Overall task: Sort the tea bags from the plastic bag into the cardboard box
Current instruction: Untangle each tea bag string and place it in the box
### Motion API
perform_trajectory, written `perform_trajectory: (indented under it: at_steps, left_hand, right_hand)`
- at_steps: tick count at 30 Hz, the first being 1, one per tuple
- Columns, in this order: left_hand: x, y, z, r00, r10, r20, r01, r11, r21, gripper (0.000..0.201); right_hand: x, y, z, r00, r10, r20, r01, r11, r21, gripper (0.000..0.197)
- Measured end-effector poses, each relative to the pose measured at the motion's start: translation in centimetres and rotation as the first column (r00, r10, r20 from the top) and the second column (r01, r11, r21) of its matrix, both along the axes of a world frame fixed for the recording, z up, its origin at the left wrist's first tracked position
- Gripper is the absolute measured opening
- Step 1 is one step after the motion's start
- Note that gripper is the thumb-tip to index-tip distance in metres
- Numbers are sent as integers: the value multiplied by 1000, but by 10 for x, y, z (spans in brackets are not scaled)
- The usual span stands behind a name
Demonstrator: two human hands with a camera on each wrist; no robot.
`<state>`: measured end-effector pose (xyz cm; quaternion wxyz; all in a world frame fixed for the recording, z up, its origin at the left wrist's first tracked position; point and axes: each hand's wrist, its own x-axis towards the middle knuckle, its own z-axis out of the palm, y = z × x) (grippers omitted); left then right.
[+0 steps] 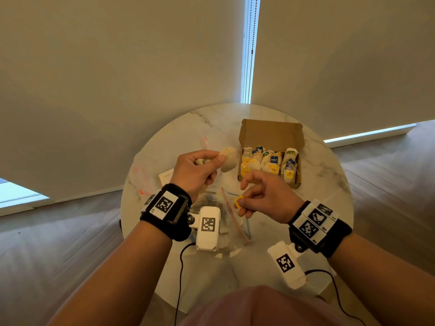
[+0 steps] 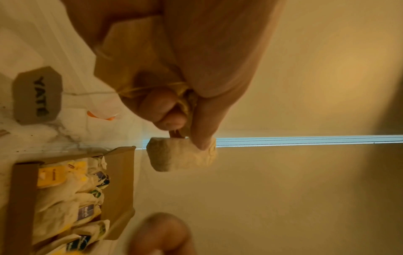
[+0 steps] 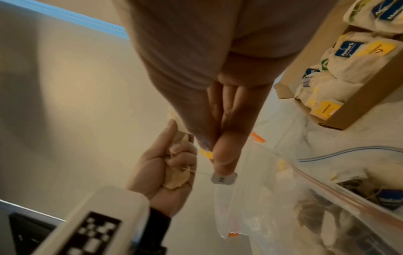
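My left hand (image 1: 211, 161) is raised above the table and grips beige tea bags; one tea bag (image 1: 227, 158) (image 2: 181, 153) sticks out past the thumb. A thin string runs from this bundle to a grey tag (image 3: 223, 178). My right hand (image 1: 242, 203) pinches a small yellow tag (image 1: 239, 201) (image 3: 206, 153) between thumb and forefinger, just in front of the left hand. The open cardboard box (image 1: 270, 132) (image 3: 357, 103) stands to the right of the hands with several tea bags (image 1: 270, 162) packed in rows. The clear plastic zip bag (image 1: 231, 220) (image 3: 327, 189) lies under both hands with several dark tea bags inside.
Everything sits on a round marble table (image 1: 188, 128) in front of window blinds. A white card (image 1: 166, 176) and a small orange bit (image 1: 141, 192) lie at the left. A second clear bag (image 1: 204, 140) lies behind the left hand. Wrist camera cables hang over the near edge.
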<state>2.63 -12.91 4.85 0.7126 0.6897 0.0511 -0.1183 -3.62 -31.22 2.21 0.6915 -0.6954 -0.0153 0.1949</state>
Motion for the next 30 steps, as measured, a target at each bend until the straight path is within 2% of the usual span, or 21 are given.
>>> perform_trajectory:
  at_steps: [6,11,13,15,18,20,22,26,28,30]
  left_hand:
    - [-4,-1,-8,1000,-16,-21,17,998,59,8]
    - [-7,-1,-9,998,-55,-22,56,996,64,6]
    - [-8,0,-10,998,-68,-14,69,995,68,6]
    - [-10,1,-10,995,-98,0,98,992,79,5]
    - [-14,0,-9,990,-140,7,139,988,69,5]
    - [-17,-3,-8,988,-152,8,151,987,52,7]
    - [-19,-5,-4,986,-164,26,163,985,54,1]
    - [-22,-8,3,978,-183,95,178,982,59,15]
    - [-21,-9,5,977,-179,114,174,983,53,21]
    - [-21,-10,5,979,-166,122,161,986,47,18]
  right_hand:
    - [2,-1,23,982,-33,189,12,994,111,8]
    - [8,-4,38,969,59,240,-70,997,37,27]
    - [11,-5,41,961,76,265,-86,996,28,24]
    - [16,-4,41,943,47,331,-42,999,-22,15]
    - [25,-4,42,867,-21,498,108,983,-146,10]
    - [32,-3,44,835,-63,547,187,967,-175,7]
    - [37,-2,46,825,-140,548,263,953,-151,9]
    - [42,0,46,803,-273,531,363,929,-72,10]
    - [43,0,45,825,-293,483,367,928,-65,4]
    - [42,-3,43,850,-304,430,369,926,-73,8]
